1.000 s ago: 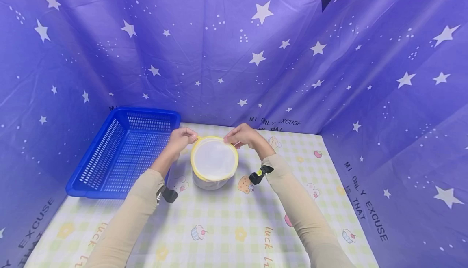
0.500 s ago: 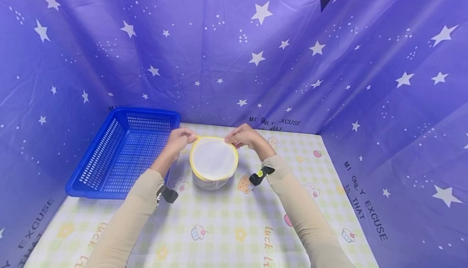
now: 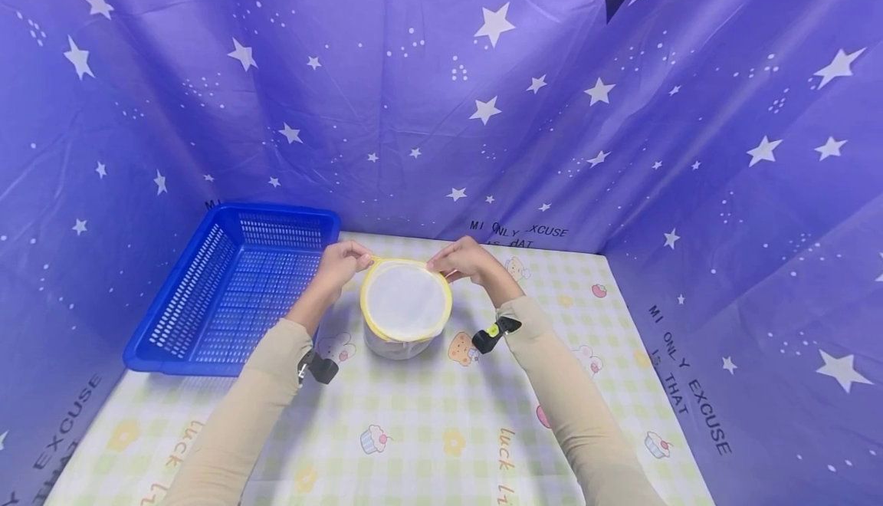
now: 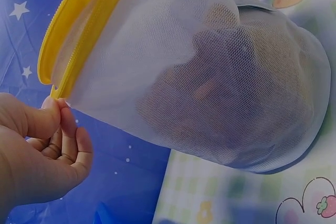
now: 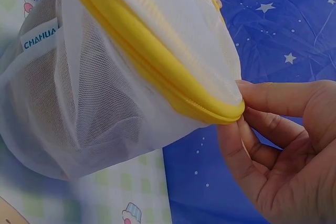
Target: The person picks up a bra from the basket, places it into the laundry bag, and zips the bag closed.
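Note:
A round white mesh laundry bag [image 3: 405, 299] with a yellow zip rim stands upright on the table. Something dark and some brownish shapes show blurrily through its mesh wall [image 4: 226, 82]. My left hand [image 3: 343, 262] pinches the yellow zip edge [image 4: 62, 92] at the bag's far left between thumb and index finger. There, two yellow toothed bands run apart above the pinch. At the far right, my right hand [image 3: 465, 259] pinches the rim [image 5: 210, 109] between thumb and fingers. In the right wrist view, a white label [image 5: 39, 38] reading "CHAHUA" is on the bag's side.
A blue perforated plastic basket [image 3: 241, 291] stands left of the bag, close to my left forearm. The table has a green-checked cloth [image 3: 414, 422] printed with cartoons. Purple star-patterned curtains [image 3: 414, 107] enclose the back and sides.
Right hand and the bag's top have shifted very slightly to the right. The left hand keeps its pinch at nearly the same spot.

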`<state>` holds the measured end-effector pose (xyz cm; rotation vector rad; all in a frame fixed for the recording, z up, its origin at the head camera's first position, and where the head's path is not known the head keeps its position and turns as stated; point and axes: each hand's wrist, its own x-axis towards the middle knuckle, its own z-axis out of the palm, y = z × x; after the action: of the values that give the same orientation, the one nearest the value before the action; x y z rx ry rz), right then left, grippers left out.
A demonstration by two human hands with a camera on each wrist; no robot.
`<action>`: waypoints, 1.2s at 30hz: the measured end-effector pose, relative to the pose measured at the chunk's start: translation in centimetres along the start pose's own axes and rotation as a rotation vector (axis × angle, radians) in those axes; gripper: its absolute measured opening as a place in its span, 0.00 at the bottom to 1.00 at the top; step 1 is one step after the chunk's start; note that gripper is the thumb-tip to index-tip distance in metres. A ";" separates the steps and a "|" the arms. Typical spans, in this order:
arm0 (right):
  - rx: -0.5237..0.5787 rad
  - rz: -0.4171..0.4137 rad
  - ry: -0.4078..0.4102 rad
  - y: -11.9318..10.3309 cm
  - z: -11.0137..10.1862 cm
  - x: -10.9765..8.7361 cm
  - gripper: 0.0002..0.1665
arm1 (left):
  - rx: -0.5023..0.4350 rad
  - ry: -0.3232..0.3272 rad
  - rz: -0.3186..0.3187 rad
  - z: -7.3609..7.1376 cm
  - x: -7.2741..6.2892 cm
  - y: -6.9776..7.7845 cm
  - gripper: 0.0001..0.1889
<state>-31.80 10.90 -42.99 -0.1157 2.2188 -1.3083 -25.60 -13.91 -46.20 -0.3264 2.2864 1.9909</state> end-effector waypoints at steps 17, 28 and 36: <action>0.029 0.065 0.056 0.5 -0.5 -0.5 0.15 | 0.008 -0.011 0.018 -0.7 0.3 -0.7 0.05; 0.129 0.060 0.092 1.4 -0.4 -0.7 0.16 | -0.017 0.018 0.017 -1.2 0.0 -0.9 0.03; 0.123 0.050 0.084 1.7 -0.4 -0.5 0.17 | 0.002 0.016 0.027 -1.1 -0.1 -0.8 0.05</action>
<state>-31.23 12.22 -44.06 0.0415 2.1889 -1.4424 -25.25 -15.10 -46.76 -0.3136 2.3147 2.0059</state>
